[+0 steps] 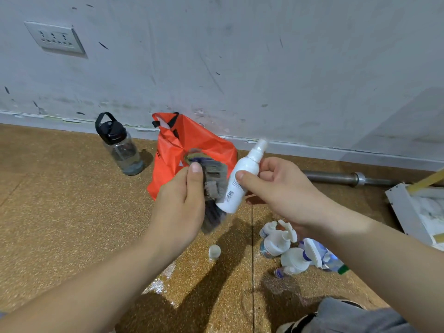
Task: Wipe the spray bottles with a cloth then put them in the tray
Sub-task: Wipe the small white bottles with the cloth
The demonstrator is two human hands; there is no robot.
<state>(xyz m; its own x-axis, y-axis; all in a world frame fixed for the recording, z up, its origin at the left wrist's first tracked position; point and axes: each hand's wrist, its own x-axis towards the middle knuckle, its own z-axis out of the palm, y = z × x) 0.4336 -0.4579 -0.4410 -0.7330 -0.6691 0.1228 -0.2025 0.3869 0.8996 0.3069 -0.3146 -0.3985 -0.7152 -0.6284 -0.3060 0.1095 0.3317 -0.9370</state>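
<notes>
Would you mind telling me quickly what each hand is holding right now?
Left hand: closed, its fingers gripping the crumpled grey fabric cloth.
Right hand: closed, its fingers holding the small white plastic spray bottle.

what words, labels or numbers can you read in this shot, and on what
Nothing can be quoted.
white spray bottle: barcode and small print, too blurred to read.
orange bag: dark marks at a fold, mostly hidden, unreadable.
bottles on the floor: labels too blurred to read.
cloth: blurred, no text made out.
</notes>
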